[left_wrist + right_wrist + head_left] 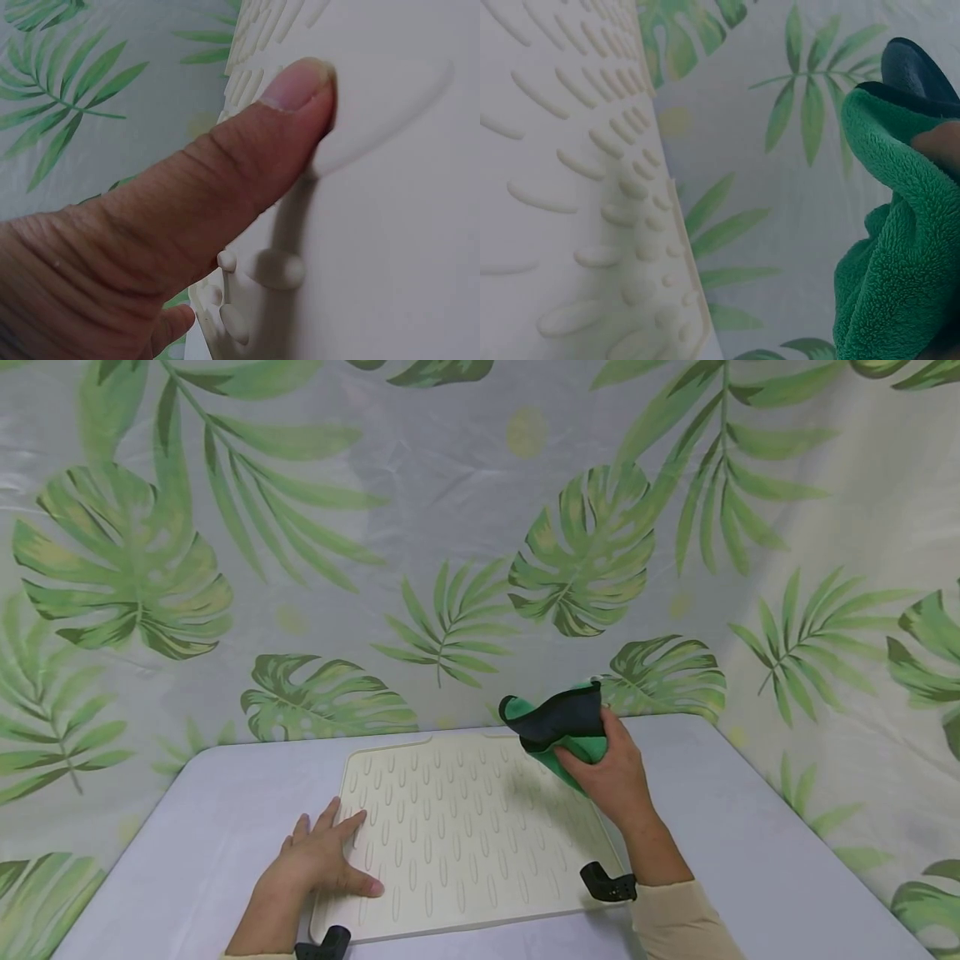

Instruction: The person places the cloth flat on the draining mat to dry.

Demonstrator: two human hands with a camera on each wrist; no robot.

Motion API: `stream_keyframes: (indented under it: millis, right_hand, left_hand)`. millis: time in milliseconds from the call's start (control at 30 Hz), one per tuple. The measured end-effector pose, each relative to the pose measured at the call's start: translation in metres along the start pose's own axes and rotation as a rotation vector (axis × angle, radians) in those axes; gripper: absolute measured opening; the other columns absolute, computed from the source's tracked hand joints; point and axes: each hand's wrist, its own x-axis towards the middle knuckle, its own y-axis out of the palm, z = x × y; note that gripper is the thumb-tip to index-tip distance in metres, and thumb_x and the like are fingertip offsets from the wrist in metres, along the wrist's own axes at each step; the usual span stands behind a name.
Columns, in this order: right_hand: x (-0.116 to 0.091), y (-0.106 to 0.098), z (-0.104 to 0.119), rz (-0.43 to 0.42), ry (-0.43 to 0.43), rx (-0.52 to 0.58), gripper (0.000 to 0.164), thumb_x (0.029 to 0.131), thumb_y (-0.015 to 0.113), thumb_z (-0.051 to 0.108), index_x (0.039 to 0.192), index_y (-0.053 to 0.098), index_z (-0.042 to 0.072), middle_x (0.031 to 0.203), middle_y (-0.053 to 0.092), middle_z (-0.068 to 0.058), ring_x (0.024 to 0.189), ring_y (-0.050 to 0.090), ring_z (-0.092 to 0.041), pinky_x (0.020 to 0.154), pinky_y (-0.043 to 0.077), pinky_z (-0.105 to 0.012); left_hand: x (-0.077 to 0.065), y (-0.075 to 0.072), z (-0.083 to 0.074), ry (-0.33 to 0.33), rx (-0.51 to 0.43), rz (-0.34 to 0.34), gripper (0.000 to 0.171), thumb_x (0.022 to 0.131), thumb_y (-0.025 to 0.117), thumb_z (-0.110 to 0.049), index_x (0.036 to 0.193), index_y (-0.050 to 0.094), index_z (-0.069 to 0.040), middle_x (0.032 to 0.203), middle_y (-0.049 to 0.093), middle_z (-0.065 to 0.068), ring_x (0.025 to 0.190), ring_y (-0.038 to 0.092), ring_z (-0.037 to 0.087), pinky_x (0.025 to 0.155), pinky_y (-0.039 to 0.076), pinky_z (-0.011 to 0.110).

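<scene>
A cream mat (pixel 457 835) with rows of raised oval ridges lies flat on the white table. My left hand (pixel 318 856) rests on its left edge with fingers spread; in the left wrist view the thumb (pixel 247 142) touches the ridged surface. Above the mat's far right part, my right hand (pixel 611 768) grips a folded cloth (pixel 558 718), green and fluffy on one side, dark navy with black edging on the other. The green pile of the cloth (pixel 907 247) fills the right of the right wrist view, where most of the hand is hidden.
The white table (pixel 697 793) extends past the mat on both sides. Behind it hangs a leaf-print curtain (pixel 450 510), close to the table's far edge. Black wrist devices (pixel 607 885) sit at both wrists, low over the mat's near edge.
</scene>
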Motion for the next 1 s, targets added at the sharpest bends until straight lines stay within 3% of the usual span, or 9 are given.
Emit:
stream_keyframes:
  millis: [600, 1000]
  right_hand:
    - [-0.004, 0.012, 0.011, 0.038, -0.050, -0.015, 0.089, 0.088, 0.079, 0.032, 0.158, 0.032, 0.006, 0.156, 0.043, -0.021, 0.139, 0.046, -0.043, 0.107, 0.044, -0.062]
    - [-0.009, 0.024, 0.017, 0.039, -0.112, -0.021, 0.084, 0.086, 0.082, 0.029, 0.154, 0.039, 0.006, 0.148, 0.052, -0.020, 0.128, 0.054, -0.039, 0.100, 0.049, -0.059]
  left_hand:
    - [0.002, 0.000, 0.001, -0.013, -0.007, -0.003, 0.130, 0.044, 0.095, -0.063, 0.153, 0.047, -0.013, 0.167, 0.016, 0.030, 0.146, 0.008, 0.070, 0.115, 0.017, 0.080]
    - [0.001, -0.001, -0.001, -0.026, -0.022, -0.003, 0.130, 0.043, 0.096, -0.062, 0.153, 0.048, -0.013, 0.167, 0.016, 0.030, 0.147, 0.007, 0.069, 0.116, 0.016, 0.079]
